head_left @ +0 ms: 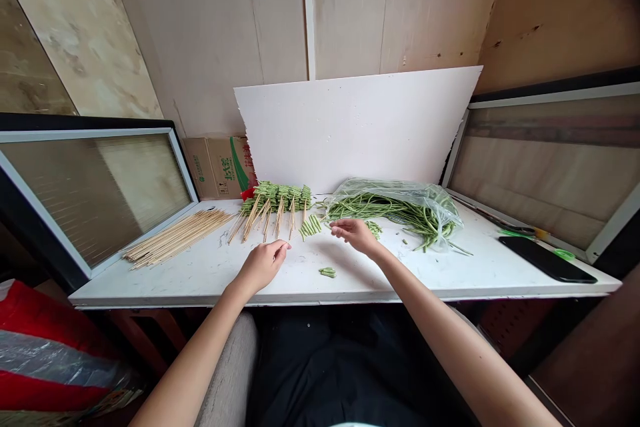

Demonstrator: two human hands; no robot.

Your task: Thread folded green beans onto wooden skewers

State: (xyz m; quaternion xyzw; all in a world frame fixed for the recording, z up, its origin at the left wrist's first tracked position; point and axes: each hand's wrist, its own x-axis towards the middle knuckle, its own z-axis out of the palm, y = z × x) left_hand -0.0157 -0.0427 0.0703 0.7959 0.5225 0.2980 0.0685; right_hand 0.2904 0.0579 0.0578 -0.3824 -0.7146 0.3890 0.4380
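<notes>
My left hand (264,264) is at the table's front, its fingers curled closed and thumb against the index finger. Whatever it may hold is hidden. My right hand (355,235) hovers in the middle, fingers reaching left and slightly apart, holding nothing I can see. Just left of its fingertips lies a row of cut green bean pieces (311,227). A smaller group of bean pieces (328,272) lies nearer the front edge, between my hands. Beyond my left hand, bean skewers (280,197) are stacked, their bamboo sticks pointing toward me.
Loose bamboo skewers (175,239) lie at the left of the white table (200,287). A clear plastic bag of long green beans (395,207) lies at the back right. A black phone (545,259) rests at the right. Behind stand a cardboard box (215,163) and a white board (355,127).
</notes>
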